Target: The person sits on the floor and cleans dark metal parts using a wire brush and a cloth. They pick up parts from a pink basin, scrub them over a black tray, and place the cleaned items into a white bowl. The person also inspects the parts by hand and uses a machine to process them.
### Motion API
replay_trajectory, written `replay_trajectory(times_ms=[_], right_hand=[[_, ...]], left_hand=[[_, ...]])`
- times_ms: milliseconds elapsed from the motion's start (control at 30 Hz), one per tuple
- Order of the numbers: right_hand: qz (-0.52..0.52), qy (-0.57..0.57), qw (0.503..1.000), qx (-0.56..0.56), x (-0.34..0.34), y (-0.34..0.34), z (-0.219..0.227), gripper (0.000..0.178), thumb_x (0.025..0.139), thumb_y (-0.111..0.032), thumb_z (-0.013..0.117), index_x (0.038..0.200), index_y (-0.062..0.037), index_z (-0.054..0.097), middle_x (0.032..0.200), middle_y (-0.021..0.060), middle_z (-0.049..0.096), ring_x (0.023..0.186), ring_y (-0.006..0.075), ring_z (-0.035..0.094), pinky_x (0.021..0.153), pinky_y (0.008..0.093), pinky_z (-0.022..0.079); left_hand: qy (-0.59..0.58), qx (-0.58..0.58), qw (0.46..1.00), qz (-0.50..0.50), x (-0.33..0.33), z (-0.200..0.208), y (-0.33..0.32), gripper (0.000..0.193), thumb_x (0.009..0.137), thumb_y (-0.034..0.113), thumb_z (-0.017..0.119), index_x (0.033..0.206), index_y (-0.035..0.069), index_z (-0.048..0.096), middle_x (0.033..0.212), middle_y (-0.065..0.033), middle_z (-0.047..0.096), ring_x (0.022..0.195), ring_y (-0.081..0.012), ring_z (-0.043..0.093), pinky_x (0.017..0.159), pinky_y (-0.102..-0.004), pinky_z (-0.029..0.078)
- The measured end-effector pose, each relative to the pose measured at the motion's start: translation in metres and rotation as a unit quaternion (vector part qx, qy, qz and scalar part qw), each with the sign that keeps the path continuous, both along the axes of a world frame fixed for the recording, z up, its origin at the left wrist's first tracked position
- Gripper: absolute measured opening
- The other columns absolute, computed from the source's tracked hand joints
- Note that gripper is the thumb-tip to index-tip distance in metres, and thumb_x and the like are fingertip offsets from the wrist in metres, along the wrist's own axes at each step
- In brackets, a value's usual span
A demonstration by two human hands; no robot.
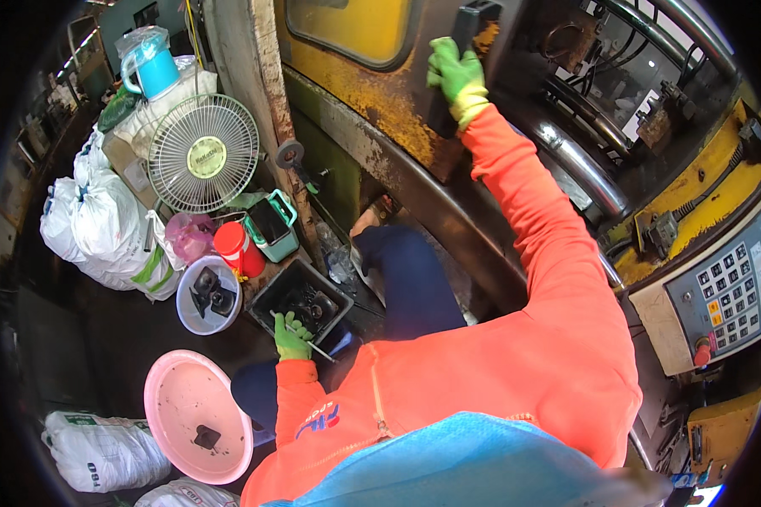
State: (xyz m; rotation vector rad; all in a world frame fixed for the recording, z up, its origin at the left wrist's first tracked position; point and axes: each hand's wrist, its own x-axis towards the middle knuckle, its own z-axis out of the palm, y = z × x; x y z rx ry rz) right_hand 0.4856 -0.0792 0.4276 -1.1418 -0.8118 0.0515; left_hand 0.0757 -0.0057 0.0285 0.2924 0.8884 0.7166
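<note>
My right hand [458,78], in a green glove, is raised at the end of my outstretched arm. Its fingers close round the black handle [475,19] of a worn yellow machine door [389,110]. Low on the left, my left hand [292,336], also gloved in green, grips a thin pale rod-like tool [321,351] whose exact kind I cannot make out. That hand is at the near edge of a black bin [340,314], which has dark parts [314,306] inside. To the right of the door, the machine's interior shows shiny metal bars [579,165] and hoses.
A pink basin [156,397] and a white bucket [188,314] hold dark moulded pieces. A fan [203,158], a red jug [237,249] and a teal container [279,241] stand beyond. White sacks [106,224] line the left. A control panel [723,291] is at right.
</note>
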Motion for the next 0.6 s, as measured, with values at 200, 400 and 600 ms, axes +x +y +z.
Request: replay_trajectory(times_ms=[200,400,600], right_hand=[[0.014,-0.202,0.899,-0.389,0.017,-0.016,0.039,0.058,0.085,-0.035,0.064,0.129,-0.0044,0.042,0.092,0.0075,0.059,0.074,0.0116,0.058,0.063,0.0280,0.048],[0.042,-0.207,0.969,-0.128,0.162,-0.130,0.121,0.043,0.088,-0.037,0.062,0.115,-0.0042,0.058,0.097,0.0088,0.065,0.072,0.0139,0.062,0.060,0.0247,0.048],[-0.399,-0.031,0.914,0.058,0.383,-0.230,0.080,0.022,0.080,-0.020,0.073,0.096,-0.0090,0.065,0.062,-0.0029,0.052,0.048,0.0077,0.041,0.044,0.0242,0.031]], left_hand=[[0.026,-0.012,0.997,0.071,-0.016,-0.020,0.000,0.043,0.085,0.051,0.059,0.060,0.019,0.043,0.056,0.0033,0.040,0.043,-0.0126,0.033,0.042,-0.0287,0.023],[0.103,-0.033,0.991,0.074,-0.026,-0.042,0.009,0.049,0.082,0.057,0.060,0.054,0.024,0.037,0.050,0.0055,0.032,0.039,-0.0118,0.026,0.040,-0.0281,0.019],[-0.030,0.036,0.994,0.100,-0.021,-0.014,0.026,0.032,0.092,0.053,0.048,0.084,0.022,0.056,0.046,0.0088,0.029,0.035,-0.0069,0.022,0.035,-0.0240,0.017]])
